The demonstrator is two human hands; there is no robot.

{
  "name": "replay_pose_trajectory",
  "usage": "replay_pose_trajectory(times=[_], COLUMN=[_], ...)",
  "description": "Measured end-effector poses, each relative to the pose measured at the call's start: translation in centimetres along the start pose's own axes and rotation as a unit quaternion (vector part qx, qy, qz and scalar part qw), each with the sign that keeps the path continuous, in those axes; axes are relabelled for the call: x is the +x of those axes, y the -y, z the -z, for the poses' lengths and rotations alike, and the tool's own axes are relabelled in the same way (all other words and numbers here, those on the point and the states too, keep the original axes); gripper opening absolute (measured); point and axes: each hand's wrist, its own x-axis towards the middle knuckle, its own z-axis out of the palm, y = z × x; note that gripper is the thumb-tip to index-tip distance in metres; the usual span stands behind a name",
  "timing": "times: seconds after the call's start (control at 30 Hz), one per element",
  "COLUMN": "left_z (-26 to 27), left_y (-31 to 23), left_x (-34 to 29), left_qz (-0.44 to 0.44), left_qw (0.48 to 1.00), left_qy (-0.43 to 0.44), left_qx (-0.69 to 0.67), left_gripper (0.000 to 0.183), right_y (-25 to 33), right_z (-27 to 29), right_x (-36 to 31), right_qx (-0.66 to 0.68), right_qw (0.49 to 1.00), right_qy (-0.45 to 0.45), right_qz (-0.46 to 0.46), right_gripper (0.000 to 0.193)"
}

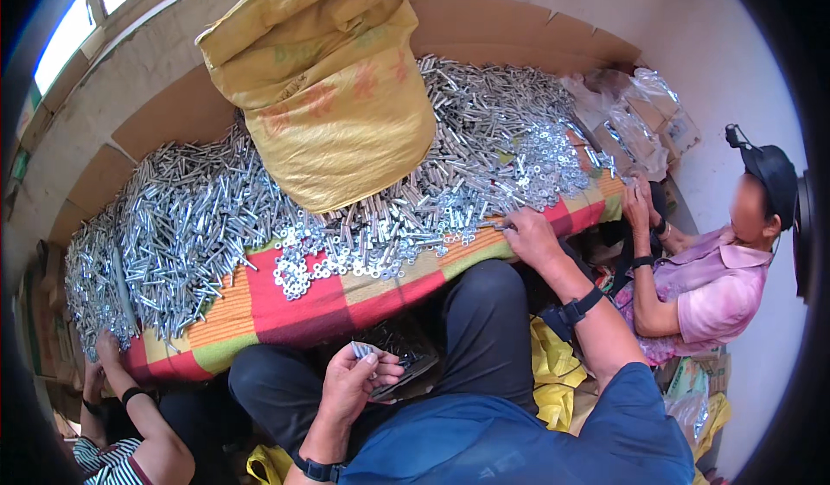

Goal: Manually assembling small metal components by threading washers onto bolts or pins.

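Note:
My left hand [353, 379] is closed above my lap, its fingers curled around several short silvery metal bolts [361, 349]. At the near edge of the table, my right hand [533, 241] reaches to the heap with its fingers bent together. What its fingertips hold, if anything, is too small to make out. Just left of that hand lie loose metal washers [458, 238]. More washers [294, 273] are spread on the checkered cloth [298, 312]. Behind them rises a long heap of metal bolts and sleeves [186, 226].
A yellow woven sack [346, 130] rests on the heap. Cardboard [510, 31] lines the back. One co-worker [718, 286] sits at the right, another [130, 424] at the lower left, both with hands at the table edge. Clear plastic bags [635, 113] lie far right. Below the table is a dark tray [415, 368].

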Motion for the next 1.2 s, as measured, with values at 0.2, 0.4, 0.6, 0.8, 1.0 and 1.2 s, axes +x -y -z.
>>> replay_pose_trajectory(times=[0.2, 0.4, 0.6, 0.8, 1.0, 1.2], left_z=[0.0, 0.4, 0.2, 0.3, 0.3, 0.6], left_y=[0.1, 0.2, -0.2, -0.8, -0.8, -0.3], left_x=[-0.2, -0.3, -0.4, -0.8, -1.3, -1.0], left_qz=[-0.019, -0.005, -0.026, -0.035, 0.015, -0.032], left_qw=[0.999, 0.994, 0.997, 0.996, 0.986, 0.999], left_qy=[-0.032, -0.023, -0.021, -0.013, 0.017, 0.044], left_qx=[0.017, 0.108, 0.069, 0.077, 0.162, -0.007], left_gripper=[0.02, 0.016, 0.018, 0.017, 0.013, 0.022], right_y=[2.2, 13.0, 20.9, 23.4, 23.0, 21.8], right_z=[1.1, 3.4, 0.8, -0.3, 0.6, -0.5], right_x=[-0.1, -0.8, -2.8, -3.6, -3.0, -5.3], right_qx=[0.081, 0.359, 0.522, 0.515, 0.425, 0.533], right_qw=[0.997, 0.922, 0.794, 0.787, 0.791, 0.718], right_qy=[-0.019, 0.096, 0.293, 0.334, 0.44, 0.432], right_qz=[-0.005, -0.112, -0.105, -0.059, 0.016, -0.12], right_gripper=[0.012, 0.015, 0.016, 0.016, 0.011, 0.012])
